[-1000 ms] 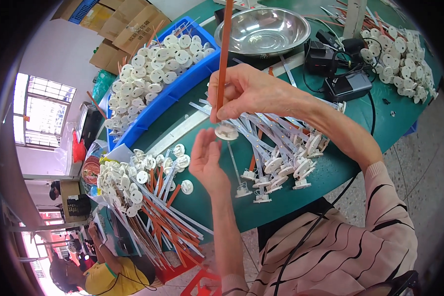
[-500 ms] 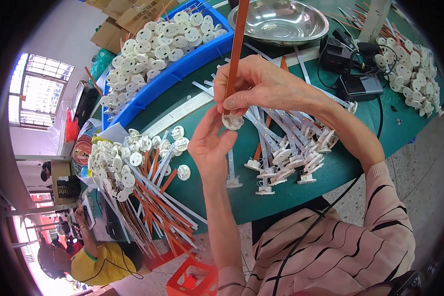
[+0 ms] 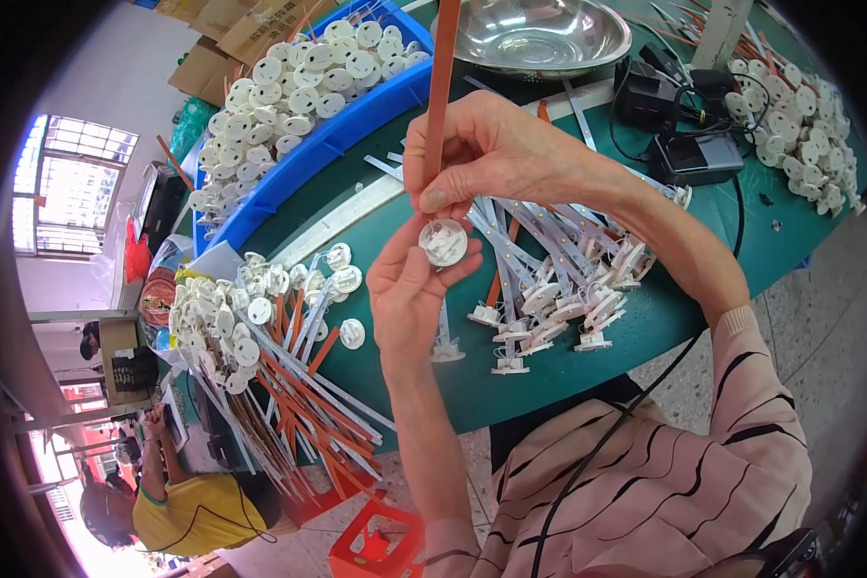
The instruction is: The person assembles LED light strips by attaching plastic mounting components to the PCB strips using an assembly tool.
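My left hand [image 3: 403, 299] is closed around the edge of a round white plastic cap [image 3: 443, 244], its hollow side with small white parts inside facing up toward me. Just above it, my right hand [image 3: 496, 154] pinches the lower end of a long orange-brown strip [image 3: 440, 91], which stands nearly upright. Whether the strip joins the cap is hidden by my right fingers. Below my right forearm lies a pile of light strips with white end caps [image 3: 559, 299]. Left of my left hand lie more orange-brown and pale strips [image 3: 299, 395] with white caps.
A blue bin [image 3: 303, 159] full of white round caps stands at the far left. A steel bowl [image 3: 539, 39] sits at the back, near black power adapters [image 3: 694, 154]. More caps [image 3: 800, 135] lie at the right. A person in a yellow shirt [image 3: 197, 515] sits at the left.
My left hand has tilted the cap so its hollow inside faces me more. The orange-brown strip and my right hand have shifted slightly left in the view.
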`<action>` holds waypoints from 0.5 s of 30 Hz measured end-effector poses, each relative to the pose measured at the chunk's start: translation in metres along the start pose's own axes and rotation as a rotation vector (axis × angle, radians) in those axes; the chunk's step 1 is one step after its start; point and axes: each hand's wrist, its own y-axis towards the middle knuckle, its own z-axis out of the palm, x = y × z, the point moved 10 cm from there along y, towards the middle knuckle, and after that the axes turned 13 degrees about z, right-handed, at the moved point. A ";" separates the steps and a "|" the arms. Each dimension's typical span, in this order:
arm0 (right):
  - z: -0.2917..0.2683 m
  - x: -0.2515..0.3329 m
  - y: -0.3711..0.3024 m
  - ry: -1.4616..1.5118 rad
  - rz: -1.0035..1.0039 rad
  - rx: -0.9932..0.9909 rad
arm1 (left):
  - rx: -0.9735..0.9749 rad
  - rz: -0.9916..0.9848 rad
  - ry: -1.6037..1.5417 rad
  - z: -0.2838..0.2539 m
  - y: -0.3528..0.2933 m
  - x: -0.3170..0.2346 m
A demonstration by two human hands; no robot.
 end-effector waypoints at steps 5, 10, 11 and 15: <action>-0.002 0.011 -0.005 -0.202 -0.058 -0.116 | 0.013 -0.131 -0.317 -0.002 -0.004 0.010; -0.006 0.020 -0.009 -0.357 -0.136 -0.225 | 0.097 -0.065 -0.232 0.004 -0.002 0.006; -0.006 0.020 -0.010 -0.381 -0.139 -0.238 | 0.109 -0.030 -0.140 0.004 -0.001 0.004; -0.002 0.023 -0.009 -0.424 -0.137 -0.243 | 0.085 0.047 0.020 0.003 -0.001 -0.002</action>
